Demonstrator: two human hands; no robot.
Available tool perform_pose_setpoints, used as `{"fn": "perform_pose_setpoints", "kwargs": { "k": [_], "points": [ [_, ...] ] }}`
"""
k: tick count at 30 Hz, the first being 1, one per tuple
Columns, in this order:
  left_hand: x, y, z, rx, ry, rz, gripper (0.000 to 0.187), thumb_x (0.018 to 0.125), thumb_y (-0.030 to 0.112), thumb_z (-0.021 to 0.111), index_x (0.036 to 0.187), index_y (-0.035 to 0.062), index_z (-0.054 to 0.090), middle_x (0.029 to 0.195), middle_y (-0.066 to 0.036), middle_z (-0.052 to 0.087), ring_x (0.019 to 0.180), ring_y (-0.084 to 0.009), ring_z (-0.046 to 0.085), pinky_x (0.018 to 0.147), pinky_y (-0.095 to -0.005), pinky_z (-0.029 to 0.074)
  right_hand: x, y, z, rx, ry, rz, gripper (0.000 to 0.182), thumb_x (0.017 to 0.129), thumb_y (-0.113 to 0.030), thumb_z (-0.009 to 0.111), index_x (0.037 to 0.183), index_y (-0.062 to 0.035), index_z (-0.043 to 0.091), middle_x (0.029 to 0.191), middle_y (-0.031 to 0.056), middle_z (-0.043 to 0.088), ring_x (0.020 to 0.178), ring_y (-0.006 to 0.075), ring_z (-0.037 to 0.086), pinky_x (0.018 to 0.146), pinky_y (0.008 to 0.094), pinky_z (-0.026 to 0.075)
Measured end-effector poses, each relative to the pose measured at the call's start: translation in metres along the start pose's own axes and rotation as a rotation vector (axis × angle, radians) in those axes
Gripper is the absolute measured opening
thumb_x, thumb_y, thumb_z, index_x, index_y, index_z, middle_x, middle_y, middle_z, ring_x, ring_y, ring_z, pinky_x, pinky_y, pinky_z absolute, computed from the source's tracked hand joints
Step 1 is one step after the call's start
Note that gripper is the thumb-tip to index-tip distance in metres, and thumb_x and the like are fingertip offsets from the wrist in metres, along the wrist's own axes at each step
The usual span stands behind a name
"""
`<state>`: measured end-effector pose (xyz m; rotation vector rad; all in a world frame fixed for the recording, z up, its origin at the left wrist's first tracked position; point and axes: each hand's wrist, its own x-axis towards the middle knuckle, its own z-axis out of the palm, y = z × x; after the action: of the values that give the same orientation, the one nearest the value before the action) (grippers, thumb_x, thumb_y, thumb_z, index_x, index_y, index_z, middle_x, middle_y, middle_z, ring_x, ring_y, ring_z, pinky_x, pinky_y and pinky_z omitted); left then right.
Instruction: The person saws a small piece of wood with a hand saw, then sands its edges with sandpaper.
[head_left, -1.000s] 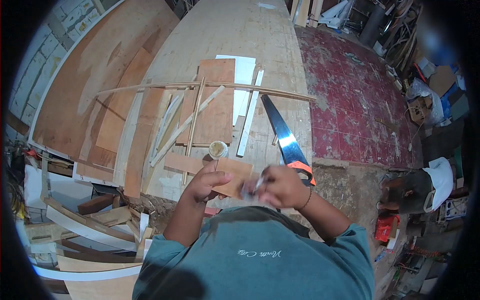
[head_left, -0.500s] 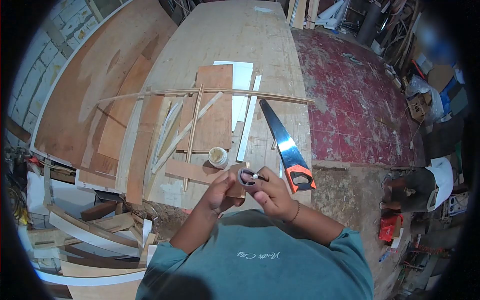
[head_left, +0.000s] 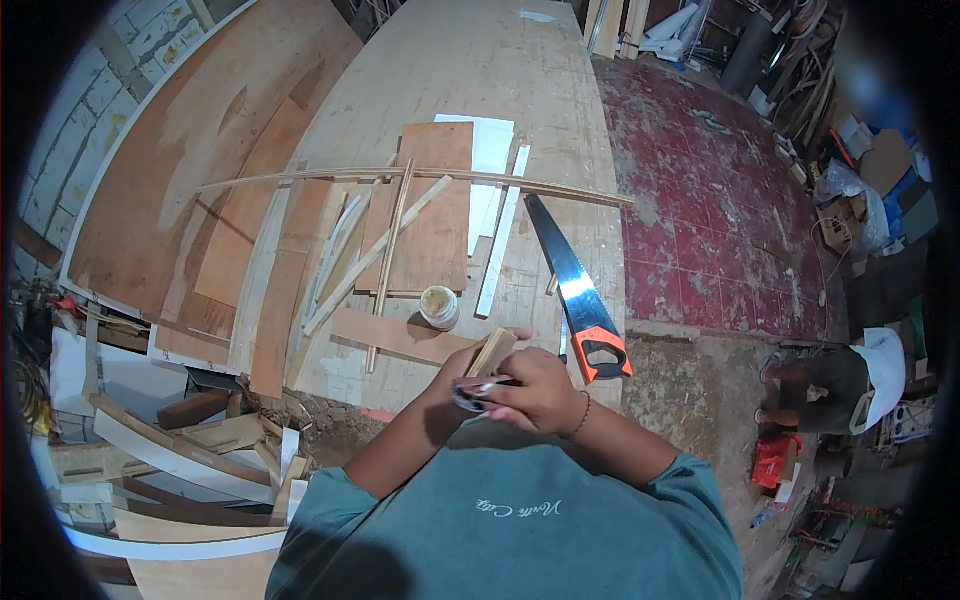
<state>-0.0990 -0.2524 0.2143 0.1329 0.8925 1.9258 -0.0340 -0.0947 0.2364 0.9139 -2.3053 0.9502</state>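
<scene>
The head view showed both hands close together in front of the shirt, the right just beside the left. The left hand (head_left: 455,368) was closed around a small wooden piece (head_left: 490,355), which stood tilted out of its grip with the upper end pointing away from the body. The right hand (head_left: 545,388) was bent inward against that piece, its fingers curled on a curled sheet (head_left: 468,392) with a shiny edge; blur made it impossible to tell what the sheet was or exactly how it met the wood. Just beyond the left hand stood an open jar (head_left: 439,308), and a flat brown board (head_left: 400,337) lay beside the jar, reaching out to the left of that hand. Beyond the right hand and to its right lay a handsaw (head_left: 572,285), its orange and black handle nearest the hand and its blade running away from it. Farther out from both hands, a white strip (head_left: 503,235) lay to the right of a plywood panel (head_left: 445,220), while long thin strips (head_left: 575,188) crossed over them from side to side. All of these rested on the worktable (head_left: 540,90) ahead of the hands.
</scene>
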Motion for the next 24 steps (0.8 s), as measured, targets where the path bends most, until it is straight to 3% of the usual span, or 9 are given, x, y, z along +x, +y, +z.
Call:
{"fn": "perform_pose_setpoints", "kwargs": {
  "k": [5, 7, 9, 11, 13, 15, 17, 18, 24],
  "points": [
    [-0.003, 0.002, 0.003, 0.221, -0.133, 0.134, 0.065, 0.079, 0.010, 0.072, 0.136, 0.0026, 0.040, 0.101, -0.004, 0.059, 0.094, -0.0112, 0.061, 0.079, -0.0244, 0.053, 0.013, -0.001, -0.007, -0.077, -0.010, 0.047, 0.033, 0.082, -0.039, 0.062, 0.101, -0.0133, 0.071, 0.080, 0.0091, 0.057, 0.066, 0.0250, 0.054, 0.057, 0.0371, 0.043],
    [0.001, -0.002, 0.000, -0.175, 0.012, -0.075, 0.056, 0.085, 0.011, 0.065, 0.135, 0.0027, 0.040, 0.096, -0.003, 0.057, 0.085, -0.0090, 0.059, 0.071, -0.0235, 0.052, 0.010, 0.006, -0.010, -0.110, -0.023, 0.093, 0.031, 0.082, -0.037, 0.063, 0.102, -0.0148, 0.069, 0.077, 0.0090, 0.052, 0.071, 0.0277, 0.057, 0.061, 0.0405, 0.044],
    [0.004, -0.004, -0.026, -0.568, -0.462, -0.178, 0.047, 0.092, 0.014, 0.054, 0.136, 0.0018, 0.039, 0.085, -0.001, 0.054, 0.076, -0.0070, 0.055, 0.066, -0.0227, 0.049, 0.011, 0.012, -0.012, -0.153, 0.140, 0.479, 0.025, 0.081, -0.033, 0.065, 0.100, -0.0168, 0.069, 0.077, 0.0081, 0.050, 0.071, 0.0262, 0.057, 0.061, 0.0404, 0.044],
    [-0.006, 0.002, -0.009, -0.508, -0.227, -0.152, 0.036, 0.097, 0.020, 0.044, 0.131, 0.0078, 0.045, 0.075, -0.001, 0.049, 0.061, -0.0074, 0.050, 0.055, -0.0216, 0.043, 0.016, -0.001, -0.014, -0.117, 0.158, 0.517, 0.022, 0.080, -0.029, 0.066, 0.097, -0.0159, 0.068, 0.075, 0.0079, 0.049, 0.068, 0.0259, 0.055, 0.060, 0.0398, 0.043],
    [-0.006, 0.011, 0.016, -0.071, 0.217, -0.075, 0.031, 0.097, 0.024, 0.042, 0.124, 0.0112, 0.049, 0.069, 0.000, 0.047, 0.050, -0.0085, 0.044, 0.047, -0.0207, 0.036, 0.017, -0.018, -0.004, -0.017, 0.006, -0.035, 0.021, 0.079, -0.025, 0.067, 0.096, -0.0134, 0.068, 0.074, 0.0085, 0.049, 0.064, 0.0264, 0.054, 0.058, 0.0387, 0.043],
    [-0.006, 0.001, 0.007, 0.191, 0.150, 0.057, 0.031, 0.097, 0.027, 0.041, 0.122, 0.0106, 0.050, 0.068, -0.001, 0.045, 0.046, -0.0091, 0.039, 0.044, -0.0202, 0.029, 0.014, -0.005, 0.000, -0.037, -0.022, 0.010, 0.017, 0.080, -0.023, 0.065, 0.094, -0.0119, 0.068, 0.073, 0.0099, 0.050, 0.062, 0.0270, 0.053, 0.057, 0.0382, 0.043],
    [-0.004, 0.001, -0.011, -0.499, 0.014, -0.273, 0.037, 0.097, 0.029, 0.041, 0.126, 0.0073, 0.047, 0.069, -0.001, 0.045, 0.049, -0.0089, 0.039, 0.045, -0.0203, 0.030, 0.008, 0.026, -0.006, -0.111, 0.161, 0.345, 0.021, 0.082, -0.023, 0.064, 0.098, -0.0109, 0.068, 0.071, 0.0107, 0.048, 0.062, 0.0273, 0.053, 0.057, 0.0375, 0.043],
    [-0.005, 0.004, -0.012, -0.460, -0.080, -0.258, 0.037, 0.097, 0.032, 0.040, 0.126, 0.0105, 0.048, 0.070, -0.001, 0.046, 0.050, -0.0091, 0.040, 0.046, -0.0213, 0.030, 0.012, 0.035, -0.015, -0.060, 0.313, 0.491, 0.027, 0.085, -0.026, 0.062, 0.106, -0.0094, 0.067, 0.068, 0.0107, 0.047, 0.061, 0.0267, 0.052, 0.055, 0.0362, 0.041],
    [-0.008, 0.007, -0.012, -0.539, -0.036, -0.143, 0.044, 0.096, 0.047, 0.040, 0.121, 0.0130, 0.049, 0.072, -0.001, 0.047, 0.051, -0.0115, 0.040, 0.047, -0.0244, 0.030, 0.015, -0.001, -0.016, 0.162, 0.280, 0.436, 0.044, 0.089, -0.038, 0.058, 0.111, -0.0002, 0.064, 0.070, 0.0102, 0.046, 0.060, 0.0230, 0.047, 0.053, 0.0318, 0.037]
  ]
}}
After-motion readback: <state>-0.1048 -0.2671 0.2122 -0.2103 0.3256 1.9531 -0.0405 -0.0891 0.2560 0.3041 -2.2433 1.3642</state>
